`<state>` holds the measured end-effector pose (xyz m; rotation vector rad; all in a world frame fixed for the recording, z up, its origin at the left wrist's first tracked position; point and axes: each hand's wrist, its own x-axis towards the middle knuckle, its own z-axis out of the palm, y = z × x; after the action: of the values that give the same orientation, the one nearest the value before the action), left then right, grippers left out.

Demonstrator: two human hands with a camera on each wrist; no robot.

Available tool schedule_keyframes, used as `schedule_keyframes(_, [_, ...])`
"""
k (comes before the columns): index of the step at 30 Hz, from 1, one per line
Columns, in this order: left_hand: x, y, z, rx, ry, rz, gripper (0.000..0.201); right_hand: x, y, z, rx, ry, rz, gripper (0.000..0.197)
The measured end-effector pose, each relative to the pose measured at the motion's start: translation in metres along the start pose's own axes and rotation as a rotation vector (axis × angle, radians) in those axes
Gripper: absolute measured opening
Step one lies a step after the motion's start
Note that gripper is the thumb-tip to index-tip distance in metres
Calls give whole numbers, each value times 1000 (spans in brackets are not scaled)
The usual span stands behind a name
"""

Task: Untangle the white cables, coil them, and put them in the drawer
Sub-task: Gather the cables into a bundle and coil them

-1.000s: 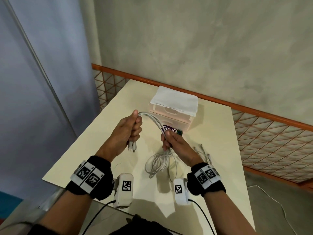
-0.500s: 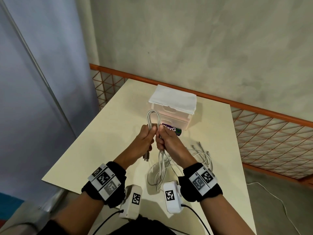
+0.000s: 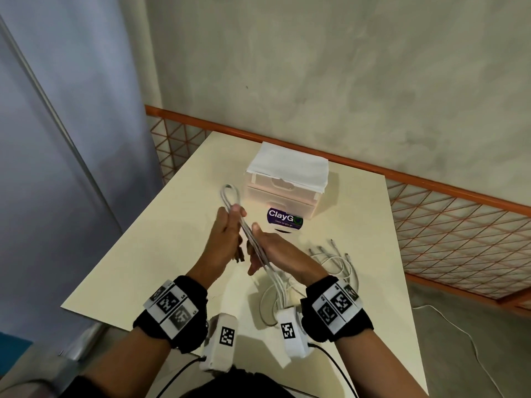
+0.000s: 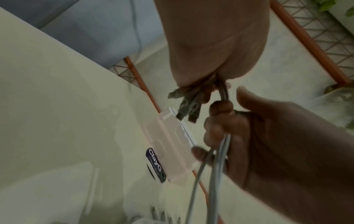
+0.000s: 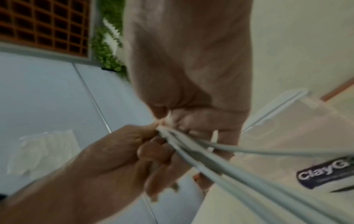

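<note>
Nearest to me, loose loops of the white cables [image 3: 273, 300] lie in a heap on the near part of the table [image 3: 149, 254], just by my right wrist. More cable ends [image 3: 330, 248] spread out on the table to the right of that.

Above the heap I hold both hands close together. My right hand [image 3: 275, 251] has its fingers curled around the bunch of cables, which runs down from it to the heap. My left hand [image 3: 227, 239] grips the same bunch higher up, fingers closed tight around it. A loop [image 3: 228, 193] sticks up out of my left fist, and the plugs [image 4: 184, 106] hang down below it.

Farther away on the table stands the small drawer box [image 3: 283, 193]. Its drawers look closed. A purple label [image 3: 284, 219] sits at its front.
</note>
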<state>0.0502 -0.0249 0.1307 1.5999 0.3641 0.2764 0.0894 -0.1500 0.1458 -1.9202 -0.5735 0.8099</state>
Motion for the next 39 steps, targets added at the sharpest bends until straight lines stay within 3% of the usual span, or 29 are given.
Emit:
schedule_keyframes(3, [1,1,-1,-86,36,-8,38,3,7,4,1,23,-102,39])
schedule_keyframes(10, [0,2,2,-315,4,13,33,3,-2,14,51,22,-107,42])
schedule_keyframes(14, [15,11,-3,-509,170,48,34,-11,-7,20,-107,-166,-112,51])
schedule_keyframes(17, [32,21,-21,-618,267,82,35,-20,4,23,-52,-274,-41,48])
schedule_keyframes(19, [32,22,-28,-609,286,84,35,-18,9,18,-31,-297,-8,44])
schedule_keyframes(23, [29,15,-39,-547,238,120,35,-18,12,-12,-209,-340,68,42])
schedule_keyframes(25, [28,15,-44,-506,152,129,35,-21,13,-31,-270,-259,68,40])
schedule_keyframes(28, [17,17,-35,-321,-45,68,34,-21,2,-51,-474,-95,-82,39])
schedule_keyframes(32, [2,20,-11,-152,-279,-2,31,-21,-26,-53,-523,26,-218,39])
schedule_keyframes(39, [-7,23,6,111,-196,123,35,-17,-34,-49,-519,160,-302,38])
